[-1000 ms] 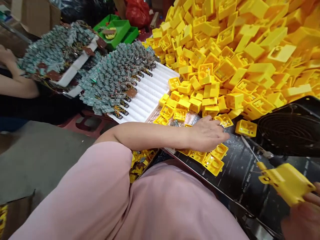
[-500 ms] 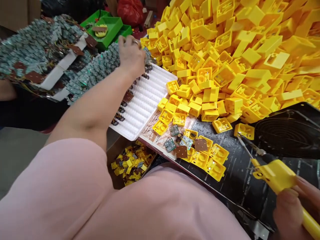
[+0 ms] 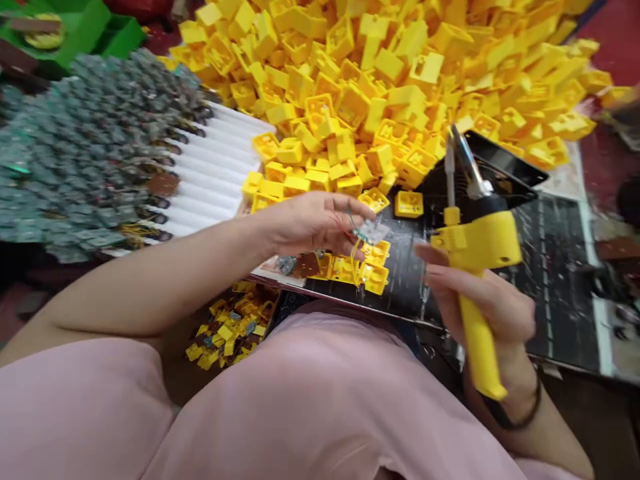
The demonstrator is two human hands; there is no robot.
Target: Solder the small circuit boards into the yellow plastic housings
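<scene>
My left hand (image 3: 313,223) holds a small circuit board (image 3: 374,231) with thin red and yellow wires, at its fingertips. The board hangs over a cluster of open yellow plastic cases (image 3: 374,277) near the table edge. A brown square board (image 3: 307,265) and a grey-green circuit board (image 3: 287,265) lie beside those cases. In my right hand (image 3: 505,310) is a yellow soldering gun (image 3: 485,243), gripped by its handle with the metal tip pointing up and away. A single yellow case (image 3: 409,204) sits on the black table top between the two hands' far sides.
A large heap of yellow cases (image 3: 390,100) covers the back. At left, many circuit boards (image 3: 90,160) rest on a white ridged foam tray (image 3: 220,167). A green bin (image 3: 75,30) stands behind them. Below the edge is a box of yellow parts (image 3: 230,330).
My left hand has come from the rows of boards to above the open cases, now with a circuit board. The soldering gun has been raised upright. The view has swung right.
</scene>
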